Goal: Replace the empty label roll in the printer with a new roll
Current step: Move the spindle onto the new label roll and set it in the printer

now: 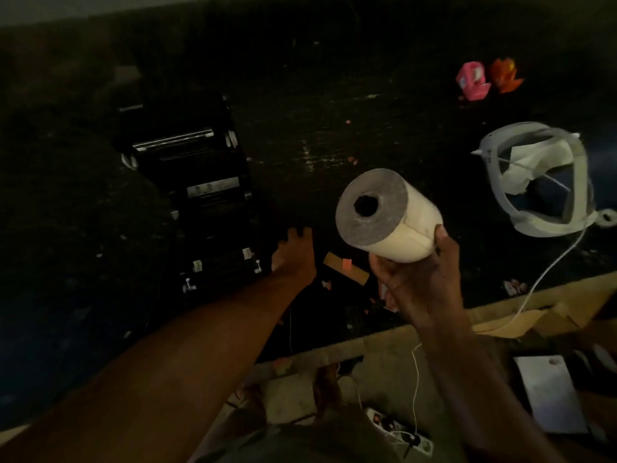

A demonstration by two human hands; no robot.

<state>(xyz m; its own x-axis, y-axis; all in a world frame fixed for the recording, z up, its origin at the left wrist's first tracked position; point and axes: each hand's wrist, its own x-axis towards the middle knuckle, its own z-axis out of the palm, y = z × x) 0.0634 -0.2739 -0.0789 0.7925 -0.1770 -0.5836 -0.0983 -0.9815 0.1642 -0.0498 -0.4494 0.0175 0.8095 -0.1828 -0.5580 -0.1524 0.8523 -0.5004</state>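
Observation:
The black label printer (197, 195) stands open on the dark table, left of centre, its lid tipped back and a shiny bar showing inside. My right hand (417, 282) holds a full cream label roll (384, 217) up above the table, the grey end with the dark core hole facing me. My left hand (293, 255) lies palm down on the table just right of the printer's front corner, fingers spread, holding nothing. The light is dim, so I cannot make out whether an old roll sits in the printer's bay.
A white frame with a cable (541, 182) lies at the right. Pink (472, 80) and orange (505, 75) packets sit far right. Paper scraps (347, 267) litter the table's near edge. Below are a power strip (400, 432) and a white sheet (551, 392).

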